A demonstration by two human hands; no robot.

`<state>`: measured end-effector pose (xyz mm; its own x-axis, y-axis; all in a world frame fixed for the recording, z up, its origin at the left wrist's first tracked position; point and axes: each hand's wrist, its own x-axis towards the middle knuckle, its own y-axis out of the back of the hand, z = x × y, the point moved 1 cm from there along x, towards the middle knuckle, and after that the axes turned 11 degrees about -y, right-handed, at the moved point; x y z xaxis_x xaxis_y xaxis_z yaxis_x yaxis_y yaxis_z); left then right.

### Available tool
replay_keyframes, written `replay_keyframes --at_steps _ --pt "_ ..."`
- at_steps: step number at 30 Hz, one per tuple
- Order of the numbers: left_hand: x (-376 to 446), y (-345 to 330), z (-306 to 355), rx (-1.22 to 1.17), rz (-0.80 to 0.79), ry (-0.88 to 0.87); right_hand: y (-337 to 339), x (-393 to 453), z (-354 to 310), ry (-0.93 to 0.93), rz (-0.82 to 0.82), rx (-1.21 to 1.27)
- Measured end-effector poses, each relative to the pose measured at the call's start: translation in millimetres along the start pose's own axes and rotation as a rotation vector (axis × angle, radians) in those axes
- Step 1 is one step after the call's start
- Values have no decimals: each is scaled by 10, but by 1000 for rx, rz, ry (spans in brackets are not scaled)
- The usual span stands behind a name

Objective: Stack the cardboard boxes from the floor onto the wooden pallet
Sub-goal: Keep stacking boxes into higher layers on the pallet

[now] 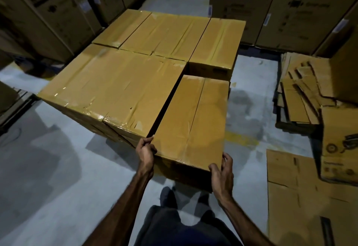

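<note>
A long, narrow taped cardboard box (191, 121) lies at the near right corner of the stack, its top level with the others. My left hand (145, 151) grips its near left corner and my right hand (222, 170) grips its near right corner. Beside it on the left sits a large taped box (112, 88), with a dark gap between the two. Behind them are several more taped boxes (166, 34), and one (217, 46) at the far right. The wooden pallet under the stack is hidden.
Tall washing machine cartons (290, 7) wall in the back and left (48, 13). Flattened cardboard (302, 90) is piled at the right, with a printed carton (341, 145) and flat sheets (302, 203) nearer. Grey concrete floor (58, 168) lies at my left. My feet (168, 195) are below the box.
</note>
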<state>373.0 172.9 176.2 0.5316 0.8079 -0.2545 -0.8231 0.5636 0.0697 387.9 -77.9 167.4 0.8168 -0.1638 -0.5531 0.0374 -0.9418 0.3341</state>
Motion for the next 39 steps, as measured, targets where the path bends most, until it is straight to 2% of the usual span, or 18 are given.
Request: replay_keyframes --at_steps 9,15,31,34,39 --pt "302 -180 -286 49 -13 144 -94 345 48 -65 -177 -52" --pt "478 -286 -236 140 -87 151 -276 565 43 -118 -178 5" --pt "771 -415 -167 303 -124 86 -607 864 -34 -191 -150 53" --pt "813 -400 -162 331 -81 65 -647 878 -58 -177 -152 59" --pt "776 -342 -198 342 78 54 -733 896 -74 -182 -156 78"
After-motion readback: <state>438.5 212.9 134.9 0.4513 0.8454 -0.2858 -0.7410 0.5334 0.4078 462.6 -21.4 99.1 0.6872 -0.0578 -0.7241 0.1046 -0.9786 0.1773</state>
